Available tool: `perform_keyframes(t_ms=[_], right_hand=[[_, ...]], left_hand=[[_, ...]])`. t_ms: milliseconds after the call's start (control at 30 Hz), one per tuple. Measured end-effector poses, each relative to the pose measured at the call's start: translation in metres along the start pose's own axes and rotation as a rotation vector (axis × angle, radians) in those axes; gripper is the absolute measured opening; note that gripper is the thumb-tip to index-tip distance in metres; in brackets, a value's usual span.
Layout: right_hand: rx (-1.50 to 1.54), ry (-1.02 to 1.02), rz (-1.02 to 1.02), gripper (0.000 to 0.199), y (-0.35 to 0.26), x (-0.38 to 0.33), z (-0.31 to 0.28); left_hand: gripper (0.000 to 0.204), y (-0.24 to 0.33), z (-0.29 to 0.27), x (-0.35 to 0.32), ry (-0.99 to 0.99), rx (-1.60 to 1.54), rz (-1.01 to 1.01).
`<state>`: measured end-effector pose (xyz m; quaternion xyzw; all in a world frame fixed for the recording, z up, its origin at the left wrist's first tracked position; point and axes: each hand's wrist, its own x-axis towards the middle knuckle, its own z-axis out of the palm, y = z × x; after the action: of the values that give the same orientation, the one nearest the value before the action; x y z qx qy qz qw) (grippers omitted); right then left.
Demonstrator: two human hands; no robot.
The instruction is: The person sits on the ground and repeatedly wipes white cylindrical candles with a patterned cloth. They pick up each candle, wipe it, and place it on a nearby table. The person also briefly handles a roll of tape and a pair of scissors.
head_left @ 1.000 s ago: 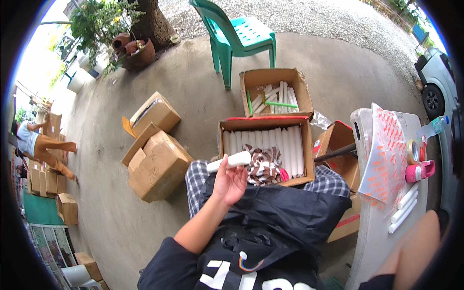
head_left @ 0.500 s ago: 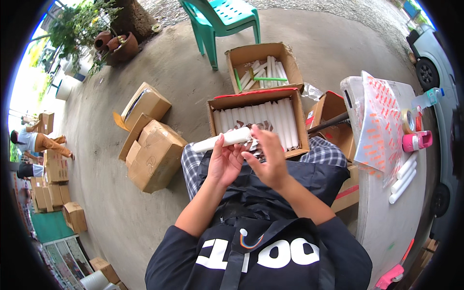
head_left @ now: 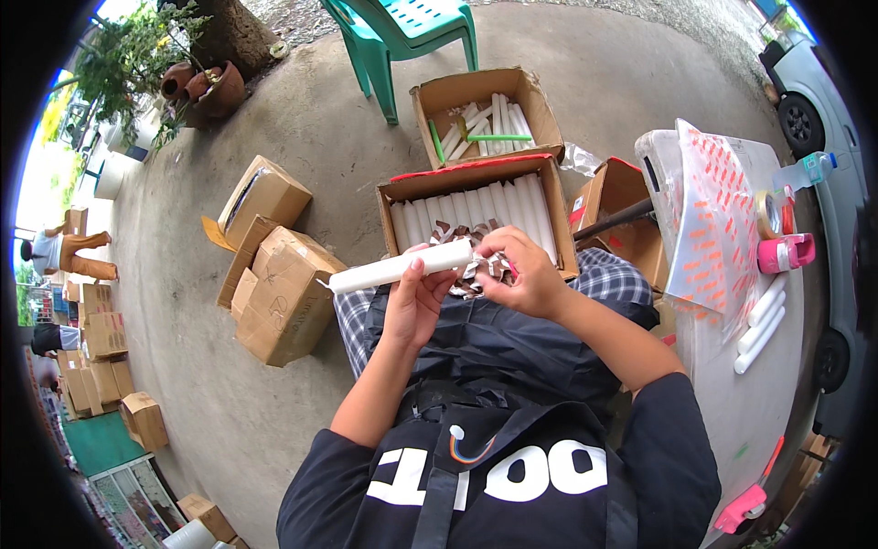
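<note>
A long white candle (head_left: 375,274) lies nearly level across my left hand (head_left: 412,309), whose fingers and thumb hold it. A short wick sticks out at its left tip. My right hand (head_left: 526,274) is closed beside the candle's right end. A small pink bit shows at its fingers, but I cannot make out what it grips. Crumpled brown-and-white paper strips (head_left: 476,274) lie just below that end. Beyond my hands, an open cardboard box (head_left: 388,197) with a red edge holds a row of white candles (head_left: 476,206).
Behind is another open box (head_left: 540,101) with loose candles and green sticks. Closed cartons (head_left: 293,293) stand left. On the right, a pale table (head_left: 732,439) bears a printed plastic sheet (head_left: 713,201), tape rolls, a pink dispenser (head_left: 777,254), a bottle and candles. A green chair (head_left: 412,37) stands ahead.
My right hand has gone from spread fingers to a closed grip by the candle's right end. The candle has shifted left in view, with its wick now showing.
</note>
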<state>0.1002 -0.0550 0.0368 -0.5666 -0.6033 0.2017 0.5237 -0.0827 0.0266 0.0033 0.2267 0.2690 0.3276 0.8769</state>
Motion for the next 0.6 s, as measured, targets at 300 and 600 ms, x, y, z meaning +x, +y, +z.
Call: perform_keyframes(t_ms=[300, 600], right_hand=[[-0.052, 0.307, 0.144, 0.018, 0.019, -0.017, 0.023], [-0.699, -0.37, 0.951, 0.029, 0.142, -0.052, 0.033]], left_hand=[[0.04, -0.002, -0.01, 0.004, 0.093, 0.006, 0.063], [0.03, -0.001, -0.028, 0.013, 0.177, -0.292, -0.022]])
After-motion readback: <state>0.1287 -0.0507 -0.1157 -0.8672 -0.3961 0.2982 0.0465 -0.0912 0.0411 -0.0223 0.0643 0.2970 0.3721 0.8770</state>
